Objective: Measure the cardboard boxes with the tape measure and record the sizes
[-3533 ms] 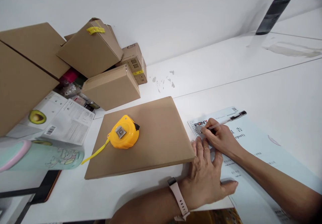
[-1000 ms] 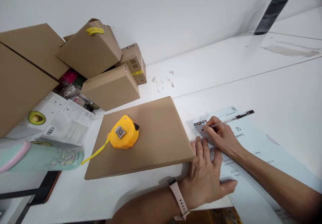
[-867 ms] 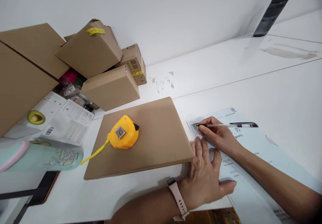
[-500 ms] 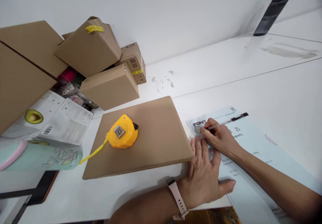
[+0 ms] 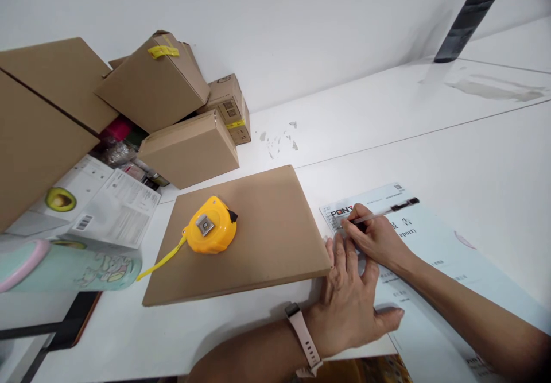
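Observation:
My right hand [image 5: 375,237] pinches a pen [image 5: 387,209], its tip on the upper left corner of a pale blue printed form [image 5: 434,256] lying on the white table [image 5: 430,136]. My left hand [image 5: 350,300], with a pink watch strap at the wrist, lies flat and open on the form's left edge, fingers spread, fingertips beside the corner of a flat brown cardboard package [image 5: 258,233]. A yellow tape measure [image 5: 210,233] rests on that package, a short length of tape pulled out to the left.
Several cardboard boxes [image 5: 155,84] are stacked against the wall at the back left. A white avocado-printed box [image 5: 90,199] and a mint green bottle [image 5: 69,268] lie at the left. A dark post [image 5: 469,15] leans at the far right.
The pen swung flatter about a second ago, then came back to its steeper writing angle; its tip has stayed at the form's corner. My left hand has not moved.

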Action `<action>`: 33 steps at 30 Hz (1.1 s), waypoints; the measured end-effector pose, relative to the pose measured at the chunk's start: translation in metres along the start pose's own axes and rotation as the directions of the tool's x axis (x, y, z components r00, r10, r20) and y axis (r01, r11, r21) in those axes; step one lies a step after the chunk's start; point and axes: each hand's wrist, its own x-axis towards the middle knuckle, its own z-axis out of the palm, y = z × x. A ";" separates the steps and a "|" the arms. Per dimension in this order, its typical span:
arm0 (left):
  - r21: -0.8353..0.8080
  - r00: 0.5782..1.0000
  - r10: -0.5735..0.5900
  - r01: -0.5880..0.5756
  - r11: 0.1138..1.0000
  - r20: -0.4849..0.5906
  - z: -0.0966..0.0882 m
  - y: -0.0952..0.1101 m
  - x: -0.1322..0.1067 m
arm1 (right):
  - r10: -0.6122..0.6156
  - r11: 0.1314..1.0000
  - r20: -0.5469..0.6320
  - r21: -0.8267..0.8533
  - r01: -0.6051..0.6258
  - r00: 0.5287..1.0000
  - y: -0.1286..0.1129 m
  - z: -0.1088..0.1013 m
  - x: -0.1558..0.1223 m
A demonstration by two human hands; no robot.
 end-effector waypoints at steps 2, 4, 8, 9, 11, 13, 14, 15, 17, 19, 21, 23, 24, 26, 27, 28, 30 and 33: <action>-0.002 1.000 -0.001 0.001 1.000 -0.002 0.000 0.000 0.000 | -0.010 1.000 -0.002 -0.002 0.010 1.000 0.000 0.000 0.000; -0.001 1.000 0.001 -0.001 1.000 0.000 0.000 0.000 0.000 | -0.013 1.000 0.001 -0.002 0.013 1.000 0.000 0.000 0.000; 0.006 1.000 0.007 -0.007 1.000 -0.001 0.000 0.000 0.000 | 0.010 1.000 0.002 -0.003 -0.010 1.000 0.000 0.000 0.000; 0.011 1.000 0.007 -0.007 1.000 -0.005 0.000 0.000 0.000 | 0.015 1.000 0.004 0.004 -0.015 1.000 0.001 0.001 0.000; 0.024 1.000 0.008 -0.007 1.000 -0.011 0.001 0.001 0.000 | 0.021 0.999 0.010 0.032 -0.022 1.000 0.003 0.001 0.000; 0.036 1.000 0.010 -0.009 0.999 -0.018 0.002 0.001 -0.001 | 0.039 0.997 0.012 0.072 -0.039 0.999 0.004 0.001 0.000; 0.039 1.000 0.009 -0.008 0.999 -0.021 0.003 0.001 -0.001 | 0.050 0.994 0.008 0.094 -0.051 0.999 0.005 0.000 0.000; 0.040 1.000 0.011 -0.009 0.999 -0.025 0.004 0.000 -0.001 | 0.061 0.991 -0.001 0.119 -0.061 0.998 0.005 0.000 0.000; 0.040 1.000 0.011 -0.010 0.999 -0.029 0.005 0.000 -0.001 | 0.080 0.980 -0.010 0.182 -0.077 0.997 0.006 0.000 0.000; 0.038 1.000 0.011 -0.010 0.999 -0.028 0.006 -0.001 -0.001 | 0.078 0.962 0.002 0.264 -0.076 0.997 0.006 0.000 0.001; 0.045 0.999 0.010 -0.008 0.999 -0.035 0.006 -0.001 -0.001 | 0.059 0.942 0.006 0.330 -0.058 0.998 0.007 0.002 0.003; 0.065 0.998 0.008 -0.005 0.998 -0.055 0.007 -0.001 -0.002 | 0.042 0.949 -0.039 0.314 -0.027 0.998 0.010 0.002 0.007; 0.079 0.998 0.012 -0.007 0.997 -0.069 0.008 0.000 -0.002 | 0.025 0.963 -0.071 0.269 -0.005 0.997 0.012 0.001 0.009; 0.109 0.994 0.026 -0.014 0.994 -0.104 0.010 0.000 -0.003 | -0.060 0.990 -0.112 0.119 0.073 0.992 0.017 -0.004 0.015; 0.122 0.992 0.034 -0.019 0.992 -0.123 0.011 0.001 -0.003 | -0.129 0.991 -0.104 0.032 0.133 0.986 0.020 -0.008 0.017; 0.131 0.989 0.043 -0.024 0.991 -0.143 0.012 0.000 -0.003 | -0.206 0.978 -0.074 -0.053 0.203 0.976 0.023 -0.012 0.019; 0.127 0.982 0.069 -0.047 0.991 -0.177 0.013 0.000 -0.002 | -0.329 0.924 0.019 -0.200 0.326 0.944 0.031 -0.019 0.023; 0.085 0.942 0.143 -0.122 0.989 -0.304 0.003 0.003 -0.003 | -0.401 0.836 0.121 -0.356 0.417 0.908 0.040 -0.024 0.026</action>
